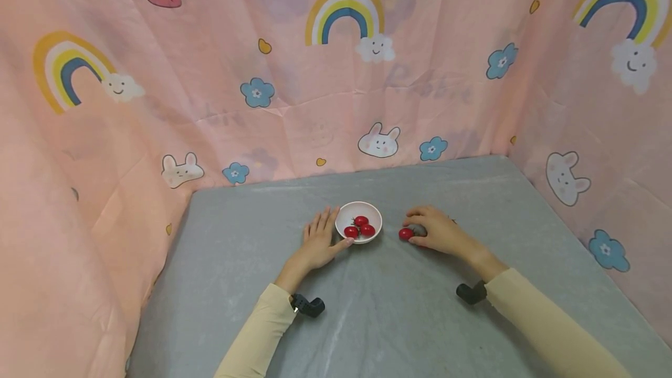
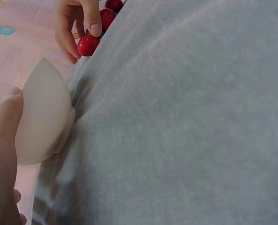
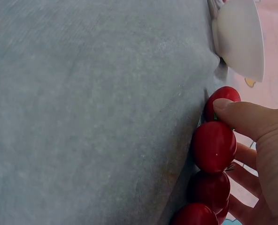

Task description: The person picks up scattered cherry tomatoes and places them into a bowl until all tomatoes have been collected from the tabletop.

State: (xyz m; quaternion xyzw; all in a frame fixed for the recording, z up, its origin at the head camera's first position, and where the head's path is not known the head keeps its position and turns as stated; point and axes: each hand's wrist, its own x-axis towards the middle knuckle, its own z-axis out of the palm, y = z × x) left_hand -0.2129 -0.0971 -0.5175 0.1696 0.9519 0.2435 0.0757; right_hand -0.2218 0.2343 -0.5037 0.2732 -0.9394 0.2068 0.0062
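A small white bowl (image 1: 371,239) stands on the grey cloth with three red cherry tomatoes (image 1: 361,221) inside. My left hand (image 1: 317,247) touches its left side, the fingers straight and the thumb at the near rim. To the right of the bowl, my right hand (image 1: 436,232) pinches another cherry tomato (image 1: 406,234) between thumb and fingers, low at the cloth. In the right wrist view the thumb presses on this tomato (image 3: 231,93). More cherry tomatoes (image 3: 214,147) lie beneath the palm; the head view mostly hides them behind the right hand.
Grey cloth (image 1: 399,319) covers the table. A pink curtain (image 1: 294,133) printed with rainbows, flowers and rabbits rises along the back and both sides. Each wrist carries a black camera (image 1: 310,306) on a strap.
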